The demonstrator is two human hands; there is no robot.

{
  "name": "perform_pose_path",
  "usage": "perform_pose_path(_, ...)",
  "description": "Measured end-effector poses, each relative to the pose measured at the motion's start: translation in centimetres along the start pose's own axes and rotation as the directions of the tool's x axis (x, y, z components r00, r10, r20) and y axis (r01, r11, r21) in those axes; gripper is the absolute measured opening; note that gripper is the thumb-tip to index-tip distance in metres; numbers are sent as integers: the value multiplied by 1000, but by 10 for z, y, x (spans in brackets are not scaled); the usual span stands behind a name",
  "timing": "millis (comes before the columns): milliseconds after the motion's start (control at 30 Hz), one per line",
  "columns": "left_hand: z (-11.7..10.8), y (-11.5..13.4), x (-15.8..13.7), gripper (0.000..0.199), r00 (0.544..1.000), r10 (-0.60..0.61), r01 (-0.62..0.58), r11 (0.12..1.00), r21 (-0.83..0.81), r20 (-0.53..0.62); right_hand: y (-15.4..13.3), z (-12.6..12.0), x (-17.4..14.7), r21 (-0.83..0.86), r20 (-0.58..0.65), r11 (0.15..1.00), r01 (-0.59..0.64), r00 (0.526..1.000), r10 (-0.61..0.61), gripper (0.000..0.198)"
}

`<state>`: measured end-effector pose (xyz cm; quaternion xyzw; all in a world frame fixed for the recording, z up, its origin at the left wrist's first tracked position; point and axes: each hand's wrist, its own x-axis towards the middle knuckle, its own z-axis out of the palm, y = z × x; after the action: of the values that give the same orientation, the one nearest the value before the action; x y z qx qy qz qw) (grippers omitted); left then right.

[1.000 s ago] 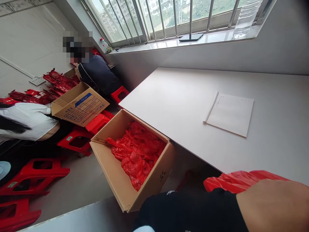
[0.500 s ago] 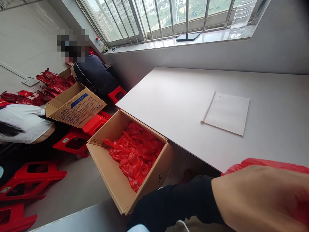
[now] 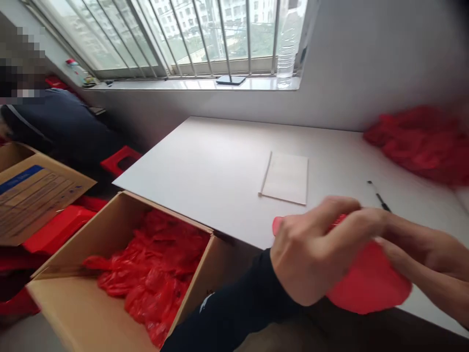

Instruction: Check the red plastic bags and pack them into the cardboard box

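Big white table (image 3: 220,166) takes up most of the view, sitting under a barred window. Off its left edge there's an open cardboard box (image 3: 88,313) stuffed with crumpled red plastic bags (image 3: 154,274). Another heap of red bags (image 3: 421,142) sits at the table's far right, blurry. Both hands meet at the near edge: the left hand (image 3: 311,249), black sleeve, has its fingers curled tight around a red bag (image 3: 366,283), and the right hand (image 3: 421,244) grips it from the other side, though I can't tell how its fingers sit. Just behind lies 1 sheet of paper (image 3: 287,177), and a thin pen (image 3: 379,196).
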<state>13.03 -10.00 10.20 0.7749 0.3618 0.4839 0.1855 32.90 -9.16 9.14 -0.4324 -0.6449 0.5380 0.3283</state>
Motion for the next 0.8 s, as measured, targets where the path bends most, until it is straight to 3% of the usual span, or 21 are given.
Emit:
perform_pose_path(67, -9, -12, 7, 27, 998, 52, -52, 999, 4, -28, -9, 0, 7, 61, 117, 997, -46, 992, 39, 28)
perform_pose_path(133, -11, -21, 12, 34, 992, 104, -105, 994, -24, -72, -15, 2, 16, 129, 113, 991, -40, 993, 26, 21)
perform_pose_path(233, -11, -28, 17, 46, 992, 124, -125, 992, -21, -26, -22, 2, 25, 83, -77, 994, 76, 995, -70, 17)
perform_pose_path(333, -14, -31, 19, 64, 981, 139, -152, 984, 89, 137, -27, 1, 24, -57, -281, 986, 154, 946, -164, 16)
perform_pose_path(467, -20, -47, 8, 70, 971, 129, -172, 962, 213, 201, -13, -8, 15, -201, -455, 977, 71, 876, -157, 18)
perform_pose_path(533, -23, -64, -8, 65, 984, 64, -111, 950, 293, 167, 8, -15, 10, -234, -508, 972, -12, 854, -112, 22)
perform_pose_path(633, -22, -90, -37, 49, 987, -129, 86, 929, 359, 98, 47, -26, 4, -183, -566, 974, -136, 824, 9, 27)
perform_pose_path(700, -16, -98, -52, 37, 956, -290, 265, 917, 300, 41, 67, -29, 1, -129, -569, 979, -157, 821, 56, 28)
perform_pose_path(800, 0, -92, -58, 32, 858, -504, 513, 852, 108, -95, 77, -28, 4, -68, -539, 997, -31, 842, -11, 24)
